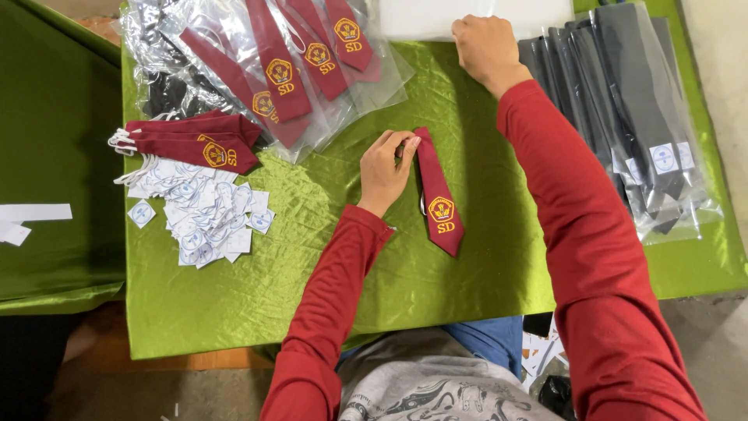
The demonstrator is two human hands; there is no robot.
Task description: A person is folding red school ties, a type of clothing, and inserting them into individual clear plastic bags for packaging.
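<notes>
A small dark red necktie (pixel 438 195) with a yellow embroidered badge lies on the green cloth-covered table (pixel 312 265), pointed end toward me. My left hand (pixel 386 170) pinches its knot end with closed fingers. My right hand (pixel 485 48) is stretched to the far edge, fingers curled on a white sheet or stack (pixel 436 17) there; what it grips is partly hidden. Both arms wear red sleeves.
Bagged red ties (pixel 304 62) lie at the far left, with loose red ties (pixel 195 140) below them. A heap of small white paper labels (pixel 199 210) sits left. Bagged dark grey ties (pixel 623 101) fill the right side. A second green table (pixel 54 156) stands at left.
</notes>
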